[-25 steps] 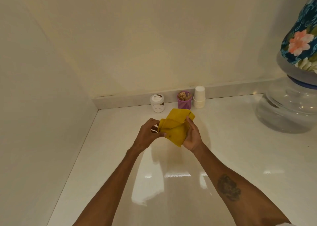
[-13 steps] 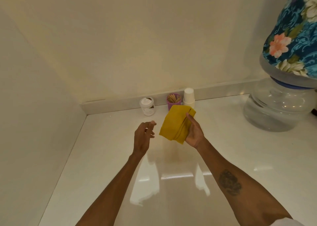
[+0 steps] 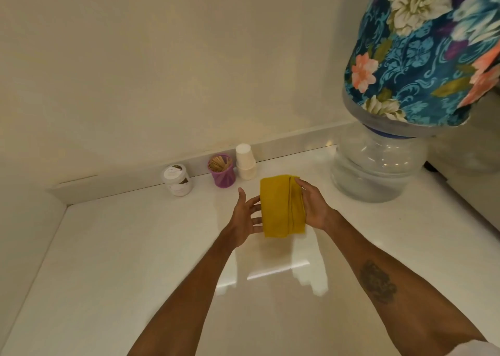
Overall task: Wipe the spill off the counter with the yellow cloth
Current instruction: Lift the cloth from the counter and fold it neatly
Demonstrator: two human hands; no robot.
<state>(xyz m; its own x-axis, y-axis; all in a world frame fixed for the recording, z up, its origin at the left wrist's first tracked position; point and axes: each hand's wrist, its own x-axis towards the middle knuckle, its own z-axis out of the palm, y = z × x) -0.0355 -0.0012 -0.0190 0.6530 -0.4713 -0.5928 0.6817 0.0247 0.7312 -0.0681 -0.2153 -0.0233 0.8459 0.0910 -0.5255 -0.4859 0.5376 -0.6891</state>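
My right hand (image 3: pixel 313 207) pinches the folded yellow cloth (image 3: pixel 281 207) along its right edge, above the counter (image 3: pixel 121 247); left hand (image 3: pixel 244 217) spread, fingertips touching it. Soft, light, floppy; I'd palm it flat. No spill visible.

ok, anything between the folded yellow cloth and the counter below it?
Nothing visible. The yellow cloth is held above bare counter by the right hand, left hand at its edge. Jar, purple cup and paper cups stand further back by the wall. No spill discernible.
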